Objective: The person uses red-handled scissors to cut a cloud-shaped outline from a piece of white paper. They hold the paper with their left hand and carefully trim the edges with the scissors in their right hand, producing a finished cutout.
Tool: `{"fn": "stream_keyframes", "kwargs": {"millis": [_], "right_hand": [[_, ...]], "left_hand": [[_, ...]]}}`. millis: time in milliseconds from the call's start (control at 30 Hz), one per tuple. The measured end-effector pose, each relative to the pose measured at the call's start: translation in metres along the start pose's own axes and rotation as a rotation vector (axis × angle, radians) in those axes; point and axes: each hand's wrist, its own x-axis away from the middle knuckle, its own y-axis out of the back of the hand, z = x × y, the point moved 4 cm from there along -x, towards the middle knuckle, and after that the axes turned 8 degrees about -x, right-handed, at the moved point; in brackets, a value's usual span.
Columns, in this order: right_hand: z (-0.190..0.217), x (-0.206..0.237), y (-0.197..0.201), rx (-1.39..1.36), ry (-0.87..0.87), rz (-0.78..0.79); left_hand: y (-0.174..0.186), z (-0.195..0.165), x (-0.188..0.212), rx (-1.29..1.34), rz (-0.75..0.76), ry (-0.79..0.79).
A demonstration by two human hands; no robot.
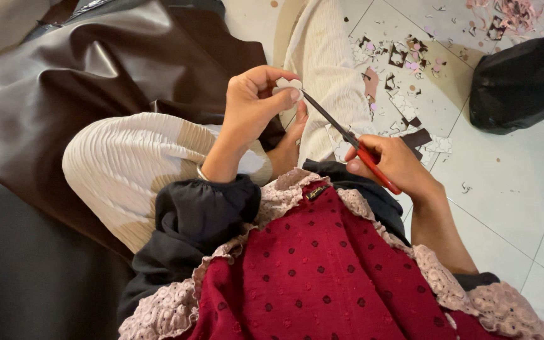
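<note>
My left hand (253,104) pinches a small pale flower-shaped cutout (288,84) between thumb and fingers, above my folded knee. Red-handled scissors (347,135) sit in my right hand (395,165), their dark blades pointing up-left with the tips touching the cutout's edge. I sit on the floor in cream ribbed trousers (127,167) and a dark red dotted top with lace trim (322,271). A bare foot shows just below the cutout.
A large sheet of dark brown leather-like material (83,69) lies over the left side. Several pink, white and brown offcuts (404,56) litter the white tiled floor (511,182). A black bag (524,82) sits at the right.
</note>
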Motion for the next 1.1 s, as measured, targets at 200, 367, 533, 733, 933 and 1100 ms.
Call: {"fn": "stream_keyframes", "kwargs": {"millis": [200,367,533,733,933,1100], "right_hand": [[0.001,0.002,0.001,-0.032,0.016,0.032],[-0.004,0.002,0.004,-0.043,-0.001,0.043],[-0.002,0.004,0.006,0.001,0.029,0.001],[0.005,0.006,0.01,0.139,0.032,-0.123],[0.012,0.008,0.009,0.19,0.044,-0.155],[0.012,0.007,0.008,0.241,0.066,-0.216]], "left_hand": [[0.0,0.001,-0.001,0.099,0.05,0.04],[0.001,0.005,0.001,0.125,0.067,0.078],[0.001,0.008,0.0,0.159,0.083,0.121],[0.001,0.008,0.002,0.14,0.071,0.107],[0.0,0.009,0.001,0.088,0.046,0.082],[0.0,0.007,0.0,0.039,0.025,0.06]]}}
